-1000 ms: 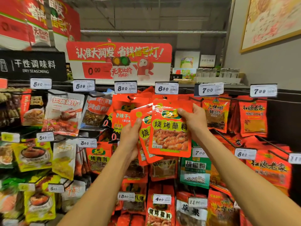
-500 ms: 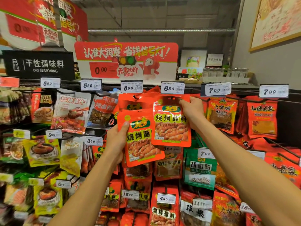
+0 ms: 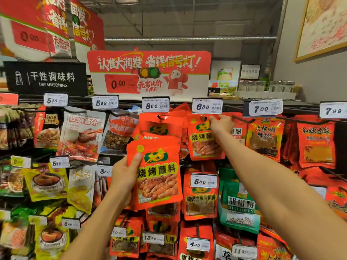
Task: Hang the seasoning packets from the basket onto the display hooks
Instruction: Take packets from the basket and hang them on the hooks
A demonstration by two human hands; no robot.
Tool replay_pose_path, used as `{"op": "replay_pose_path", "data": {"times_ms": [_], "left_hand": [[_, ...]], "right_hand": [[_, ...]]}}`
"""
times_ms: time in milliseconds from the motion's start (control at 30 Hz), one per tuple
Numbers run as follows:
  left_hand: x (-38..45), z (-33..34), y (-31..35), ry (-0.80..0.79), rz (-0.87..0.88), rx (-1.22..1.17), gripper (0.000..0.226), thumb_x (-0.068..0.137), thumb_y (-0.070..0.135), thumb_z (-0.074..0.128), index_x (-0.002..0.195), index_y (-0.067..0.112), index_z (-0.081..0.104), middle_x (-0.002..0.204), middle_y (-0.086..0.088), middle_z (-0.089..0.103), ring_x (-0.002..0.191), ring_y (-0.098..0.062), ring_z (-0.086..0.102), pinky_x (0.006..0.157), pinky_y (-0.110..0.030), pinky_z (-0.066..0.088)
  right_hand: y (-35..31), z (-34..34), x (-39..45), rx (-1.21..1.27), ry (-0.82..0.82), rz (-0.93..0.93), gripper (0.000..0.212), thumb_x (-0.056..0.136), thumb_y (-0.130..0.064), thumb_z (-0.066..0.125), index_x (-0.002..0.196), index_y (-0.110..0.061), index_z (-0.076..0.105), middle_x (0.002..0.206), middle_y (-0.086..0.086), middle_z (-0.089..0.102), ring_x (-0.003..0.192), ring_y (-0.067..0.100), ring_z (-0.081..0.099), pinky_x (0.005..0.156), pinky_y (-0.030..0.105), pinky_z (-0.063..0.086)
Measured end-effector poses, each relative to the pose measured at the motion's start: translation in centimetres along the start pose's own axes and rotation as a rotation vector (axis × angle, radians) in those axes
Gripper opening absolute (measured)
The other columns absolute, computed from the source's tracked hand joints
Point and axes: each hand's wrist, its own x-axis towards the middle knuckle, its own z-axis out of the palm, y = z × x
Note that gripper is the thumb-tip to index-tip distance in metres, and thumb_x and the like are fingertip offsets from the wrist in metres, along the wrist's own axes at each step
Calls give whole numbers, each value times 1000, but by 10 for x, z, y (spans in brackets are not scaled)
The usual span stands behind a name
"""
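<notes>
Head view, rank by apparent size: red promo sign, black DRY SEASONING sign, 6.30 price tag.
1. red promo sign
2. black DRY SEASONING sign
3. 6.30 price tag
The two signs differ clearly; the tag is far smaller.

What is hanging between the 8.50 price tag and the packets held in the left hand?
In the head view, one orange packet hangs there, between the 8.50 tag and the packets gripped by the left hand.

Black "DRY SEASONING" sign (image 3: 46, 78) mounted upper left, red promotional board (image 3: 149, 72) set above the shelf, glass jars (image 3: 266, 86) lined up behind, framed poster (image 3: 323, 25) hung on the right wall.
</notes>
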Motion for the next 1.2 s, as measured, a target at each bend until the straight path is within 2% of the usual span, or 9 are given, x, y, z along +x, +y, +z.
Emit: {"op": "replay_pose_path", "data": {"times_ms": [233, 367, 467, 567, 633, 733, 867, 1033, 1200], "left_hand": [[5, 29, 2, -96, -13, -123, 23, 99, 29, 62, 108, 9, 70, 95, -13, 79, 83, -28, 76, 66, -39, 64], [5, 51, 5, -116, -63, -209, 17, 99, 26, 62, 106, 11, 69, 99, -14, 78, 85, -28, 76, 69, -39, 62], [5, 68, 7, -133, -64, -239, 14, 97, 26, 66, 100, 13, 70, 101, -16, 77, 89, -31, 75, 75, -47, 62], [0, 83, 9, -188, -40, -256, 11, 91, 28, 72, 90, 20, 79, 97, -12, 79, 84, -26, 77, 64, -36, 60], [-4, 88, 10, -180, -43, -265, 13, 88, 32, 75, 90, 20, 79, 96, -11, 79, 85, -25, 77, 64, -36, 61], [-3, 79, 11, -66, -58, -269, 23, 91, 37, 73, 100, 16, 73, 99, -7, 79, 94, -27, 75, 82, -45, 60], [0, 58, 17, -11, -18, -227, 20, 94, 31, 70, 103, 14, 73, 99, -8, 79, 95, -28, 75, 85, -49, 61], [-1, 42, 23, 14, 24, -211, 15, 93, 31, 71, 98, 17, 73, 92, -2, 80, 82, -18, 77, 60, -29, 60], [-1, 33, 25, 31, 5, -236, 19, 92, 32, 72, 100, 16, 73, 94, -5, 80, 86, -23, 77, 70, -38, 62]], "right_hand": [[6, 13, 5, 149, -4, 102, 40, 94, -25, 72, 129, -6, 66, 131, 14, 66, 116, 30, 62, 104, 37, 48], [11, -23, -26, -66, -6, -42, 56, 91, -40, 72, 137, -13, 54, 134, 10, 62, 123, 30, 57, 100, 41, 46], [25, -49, -70, 217, -264, -143, 53, 86, -59, 70, 121, -20, 62, 118, 5, 68, 102, 23, 66, 83, 43, 55], [30, -55, -110, 293, -572, -196, 43, 79, -64, 74, 95, -24, 75, 87, -1, 76, 74, 15, 69, 64, 34, 55], [29, -52, -118, 233, -464, -282, 34, 83, -55, 72, 85, -22, 77, 86, 4, 78, 80, 23, 74, 70, 40, 58], [18, -56, -110, 280, -287, -267, 50, 83, -50, 71, 87, 0, 68, 90, 24, 73, 81, 40, 70, 78, 59, 53], [-3, -63, -89, 296, -177, -205, 17, 83, -28, 72, 68, -21, 70, 61, -8, 64, 58, 9, 55, 58, 36, 46], [-9, -64, -81, 296, -168, -116, 12, 74, -24, 71, 65, -18, 69, 65, 3, 67, 61, 19, 60, 59, 35, 47], [-1, -59, -78, 258, -134, -102, 13, 74, -24, 71, 63, -18, 67, 61, 0, 63, 59, 16, 55, 57, 33, 40]]}}
